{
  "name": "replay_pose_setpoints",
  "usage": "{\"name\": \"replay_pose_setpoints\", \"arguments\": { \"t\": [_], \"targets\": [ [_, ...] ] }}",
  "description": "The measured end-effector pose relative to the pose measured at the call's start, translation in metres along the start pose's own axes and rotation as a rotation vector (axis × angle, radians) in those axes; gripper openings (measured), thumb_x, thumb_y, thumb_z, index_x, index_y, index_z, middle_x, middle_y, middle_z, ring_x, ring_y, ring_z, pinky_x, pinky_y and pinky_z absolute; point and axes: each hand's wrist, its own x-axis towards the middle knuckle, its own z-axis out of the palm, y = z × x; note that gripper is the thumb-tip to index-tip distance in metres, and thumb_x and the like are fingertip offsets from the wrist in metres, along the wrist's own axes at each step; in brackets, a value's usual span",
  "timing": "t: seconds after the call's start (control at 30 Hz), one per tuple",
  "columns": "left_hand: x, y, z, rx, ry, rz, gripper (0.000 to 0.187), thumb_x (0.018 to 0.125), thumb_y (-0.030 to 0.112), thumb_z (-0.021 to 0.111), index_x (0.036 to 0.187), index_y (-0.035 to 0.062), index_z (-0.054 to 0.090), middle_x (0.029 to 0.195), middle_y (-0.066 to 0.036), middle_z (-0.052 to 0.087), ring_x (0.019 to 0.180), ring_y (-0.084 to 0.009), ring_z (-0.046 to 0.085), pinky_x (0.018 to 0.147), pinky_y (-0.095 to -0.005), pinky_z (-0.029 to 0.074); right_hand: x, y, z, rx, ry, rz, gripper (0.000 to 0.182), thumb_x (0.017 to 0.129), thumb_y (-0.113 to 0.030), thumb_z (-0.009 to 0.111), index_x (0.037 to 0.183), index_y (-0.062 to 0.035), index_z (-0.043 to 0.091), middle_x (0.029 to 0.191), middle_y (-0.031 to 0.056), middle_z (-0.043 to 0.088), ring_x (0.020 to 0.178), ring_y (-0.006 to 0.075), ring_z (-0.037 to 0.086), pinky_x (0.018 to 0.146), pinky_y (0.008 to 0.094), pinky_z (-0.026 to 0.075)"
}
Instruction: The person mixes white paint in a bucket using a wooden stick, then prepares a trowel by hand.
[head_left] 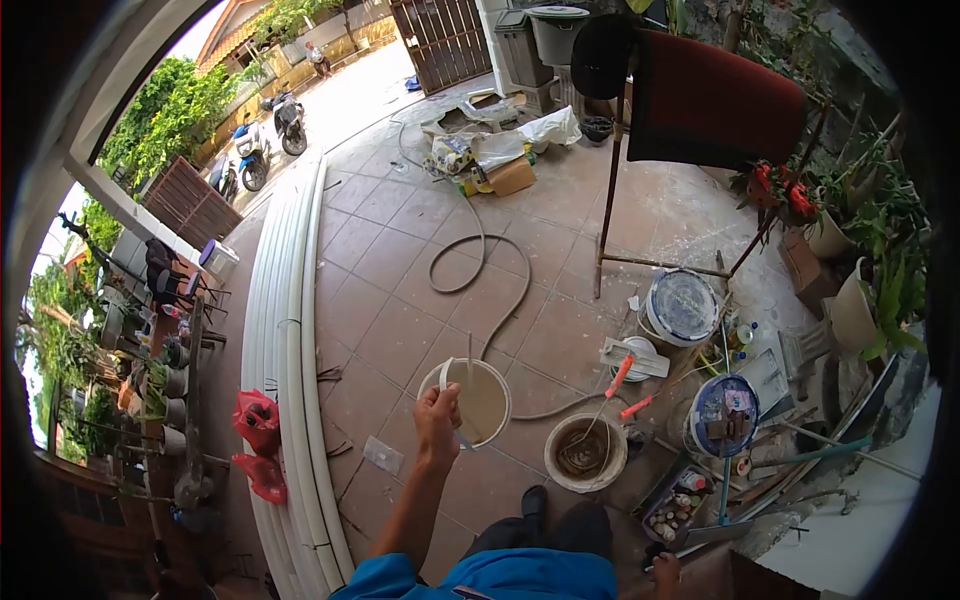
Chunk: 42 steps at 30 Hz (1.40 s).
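Observation:
My left hand (438,415) is closed round the handle at the left rim of a white bucket (487,402) that holds murky liquid. A hose (483,335) runs to this bucket. My right hand (664,568) is low at the right, beside a dark crate (657,515) of bottles; its fingers are too small and dark to read. Between the two hands stands a pale bucket (558,480) with brown residue and a wire tool with an orange handle (620,375) leaning in it.
Long white pipes (290,350) lie along the left. Lidded buckets (683,305) and sticks crowd the right, near a rack with a red cloth (715,100). Sacks and cardboard (512,176) lie ahead. Red plastic bags (258,422) rest by the pipes. A person (318,60) is far off.

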Motion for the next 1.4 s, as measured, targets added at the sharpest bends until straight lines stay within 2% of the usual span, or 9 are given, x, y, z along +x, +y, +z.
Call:
{"name": "replay_pose_setpoints", "arguments": {
  "t": [0.4,0.57,0.63,0.7,0.77,0.9,1.07,1.23,1.4],
  "targets": [
    [0.132,0.096,-0.073,0.023,0.111,0.057,0.029,0.083,0.03,0.056,0.088,0.0012,0.052,0.055,0.002,0.043,0.037,-0.0043,0.028,0.037,-0.0203,0.019,-0.041,-0.083,0.111,-0.059,-0.374,0.157,0.027,0.079,-0.013,0.059,0.102,-0.0013,0.061,0.075,0.0118,0.063,0.059,0.0217,0.063,0.044,0.033,0.047],
    [0.191,0.112,-0.088,-0.035,0.164,0.044,0.029,0.084,0.029,0.053,0.088,0.0004,0.053,0.055,0.002,0.044,0.037,-0.0044,0.029,0.036,-0.0207,0.018,-0.044,-0.183,0.14,-0.104,-0.374,0.058,0.019,0.079,-0.019,0.06,0.087,-0.0013,0.062,0.064,0.0091,0.06,0.048,0.0177,0.059,0.039,0.0308,0.043],
    [0.221,0.118,-0.087,-0.047,0.154,0.038,0.029,0.084,0.029,0.053,0.088,0.0003,0.053,0.055,0.002,0.044,0.037,-0.0046,0.029,0.036,-0.021,0.019,-0.023,-0.23,0.161,0.03,-0.355,0.056,0.015,0.082,-0.014,0.057,0.091,-0.0019,0.061,0.066,0.0082,0.06,0.053,0.0168,0.058,0.041,0.0288,0.042],
    [0.255,0.125,-0.083,-0.043,0.158,0.037,0.029,0.084,0.028,0.052,0.088,-0.0001,0.053,0.055,0.002,0.044,0.038,-0.0047,0.029,0.036,-0.0212,0.019,-0.023,-0.319,0.179,0.082,-0.341,0.052,0.015,0.085,-0.016,0.056,0.087,-0.0019,0.06,0.064,0.0071,0.058,0.049,0.0155,0.056,0.038,0.0276,0.039],
    [0.285,0.136,-0.08,-0.025,0.177,-0.001,0.03,0.083,0.027,0.052,0.09,-0.0014,0.053,0.055,0.002,0.044,0.038,-0.0046,0.03,0.037,-0.0208,0.021,0.018,-0.365,0.222,0.238,-0.399,-0.109,0.016,0.086,-0.017,0.055,0.084,-0.0019,0.059,0.062,0.0056,0.057,0.048,0.0136,0.055,0.037,0.0267,0.038],
    [0.358,0.166,-0.086,0.001,0.122,-0.05,0.031,0.083,0.03,0.049,0.09,0.0,0.054,0.057,0.001,0.045,0.04,-0.0051,0.03,0.04,-0.0202,0.023,-0.041,-0.592,0.277,0.252,-0.56,-0.397,0.018,0.088,-0.018,0.056,0.085,-0.0012,0.061,0.064,0.0039,0.058,0.053,0.0094,0.056,0.044,0.022,0.042],
    [0.447,0.199,-0.084,-0.117,0.097,-0.048,0.031,0.082,0.026,0.053,0.092,-0.0038,0.054,0.057,0.001,0.046,0.039,-0.0042,0.03,0.037,-0.0204,0.021,-0.128,-0.817,0.362,0.272,-0.928,-0.548,0.025,0.09,-0.021,0.055,0.1,0.0016,0.057,0.075,0.0056,0.059,0.061,0.0112,0.059,0.049,0.0219,0.047],
    [0.569,0.225,-0.091,-0.043,0.004,-0.073,0.036,0.082,0.028,0.052,0.098,-0.0039,0.053,0.06,0.001,0.047,0.043,-0.0057,0.033,0.042,-0.021,0.025,-0.155,-0.967,0.477,0.217,-1.071,-0.532,0.035,0.091,-0.021,0.054,0.114,0.004,0.047,0.088,0.0104,0.058,0.07,0.0154,0.061,0.053,0.025,0.052],
    [0.701,0.256,-0.093,-0.108,-0.056,-0.109,0.028,0.081,0.018,0.057,0.096,-0.0047,0.054,0.062,0.0,0.048,0.045,-0.0042,0.037,0.04,-0.0181,0.027,-0.169,-1.087,0.583,0.208,-0.92,-0.519,0.038,0.09,-0.021,0.057,0.113,0.0064,0.045,0.089,0.0126,0.058,0.075,0.0183,0.062,0.055,0.0262,0.053]
  ]
}}
